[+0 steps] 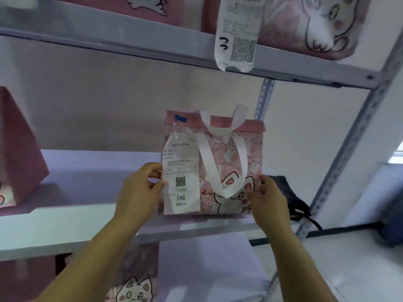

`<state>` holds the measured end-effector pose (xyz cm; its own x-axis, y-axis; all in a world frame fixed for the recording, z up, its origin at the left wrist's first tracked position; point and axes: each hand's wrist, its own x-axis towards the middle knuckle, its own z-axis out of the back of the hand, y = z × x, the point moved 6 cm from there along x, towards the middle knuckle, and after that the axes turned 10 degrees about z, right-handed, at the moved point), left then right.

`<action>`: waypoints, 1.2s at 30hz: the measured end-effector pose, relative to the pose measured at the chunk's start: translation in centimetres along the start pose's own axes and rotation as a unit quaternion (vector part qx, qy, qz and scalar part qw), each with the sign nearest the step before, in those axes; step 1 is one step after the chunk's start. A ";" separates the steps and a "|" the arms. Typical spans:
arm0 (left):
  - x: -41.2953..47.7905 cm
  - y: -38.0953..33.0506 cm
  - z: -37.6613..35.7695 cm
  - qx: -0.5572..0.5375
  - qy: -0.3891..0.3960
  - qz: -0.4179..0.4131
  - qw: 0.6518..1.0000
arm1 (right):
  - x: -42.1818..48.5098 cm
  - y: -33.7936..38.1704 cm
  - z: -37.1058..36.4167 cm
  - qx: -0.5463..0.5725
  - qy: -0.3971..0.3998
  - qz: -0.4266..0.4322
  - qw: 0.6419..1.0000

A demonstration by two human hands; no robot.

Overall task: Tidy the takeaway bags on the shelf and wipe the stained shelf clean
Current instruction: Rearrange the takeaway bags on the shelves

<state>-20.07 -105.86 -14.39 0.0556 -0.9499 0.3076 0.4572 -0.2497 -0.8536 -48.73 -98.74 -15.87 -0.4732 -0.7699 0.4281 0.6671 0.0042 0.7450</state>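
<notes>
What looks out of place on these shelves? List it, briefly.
A dark crumpled item, perhaps a cloth, lies on the middle shelf right of the pink bag, a cord dangling over the edge. Above, a long receipt droops below the upper shelf.

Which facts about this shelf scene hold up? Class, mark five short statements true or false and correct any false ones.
1. The left hand and right hand grip opposite sides of the pink cat bag. True.
2. The receipt on the bag reads 046. True.
3. The bag lies flat on its side. False: it stands upright on the middle shelf.
4. A dark item lies left of the bag. False: it lies to the bag's right.
5. The hanging label above bears a handwritten 3. True.
</notes>
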 end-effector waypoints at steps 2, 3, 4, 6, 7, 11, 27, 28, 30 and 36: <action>0.1 -1.0 -1.7 0.005 0.018 -0.011 1.000 | 0.6 -1.3 1.1 -0.008 0.003 -0.003 1.000; 0.3 -1.3 -2.5 0.011 0.027 -0.014 0.999 | 0.9 -1.9 1.5 -0.009 0.007 -0.004 1.000; 0.4 -1.7 -3.2 0.018 0.034 -0.014 0.999 | 1.2 -2.4 1.8 -0.009 0.011 -0.004 1.000; 0.7 -2.2 -4.4 0.033 0.044 -0.013 0.998 | 1.7 -3.3 2.2 -0.004 0.015 -0.003 1.000; 0.8 -2.4 -4.9 0.036 0.047 -0.014 0.998 | 1.9 -3.6 2.4 -0.002 0.016 -0.002 1.000; 0.9 -2.9 -6.2 0.030 0.049 -0.016 0.998 | 2.5 -4.2 2.8 -0.008 0.022 0.001 1.000; -1.8 -0.2 -0.7 0.026 0.018 -0.012 0.999 | -1.0 4.0 2.6 -0.067 -0.021 0.192 0.979; -2.2 0.5 0.5 0.033 0.009 -0.011 0.999 | -1.4 4.9 2.0 -0.073 -0.025 0.208 0.975; -2.7 2.0 3.0 0.052 -0.008 -0.007 0.999 | -2.0 6.6 0.5 -0.063 -0.008 0.218 0.974; -3.5 7.0 12.1 0.109 -0.071 0.042 0.991 | -4.3 13.4 -6.2 0.027 0.072 0.272 0.959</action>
<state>-6.32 -101.96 -16.32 0.2188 -0.9254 0.3095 0.6254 -0.1104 -0.7724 -34.19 -99.28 -10.89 0.0243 -0.7242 0.6892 0.7602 0.4611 0.4577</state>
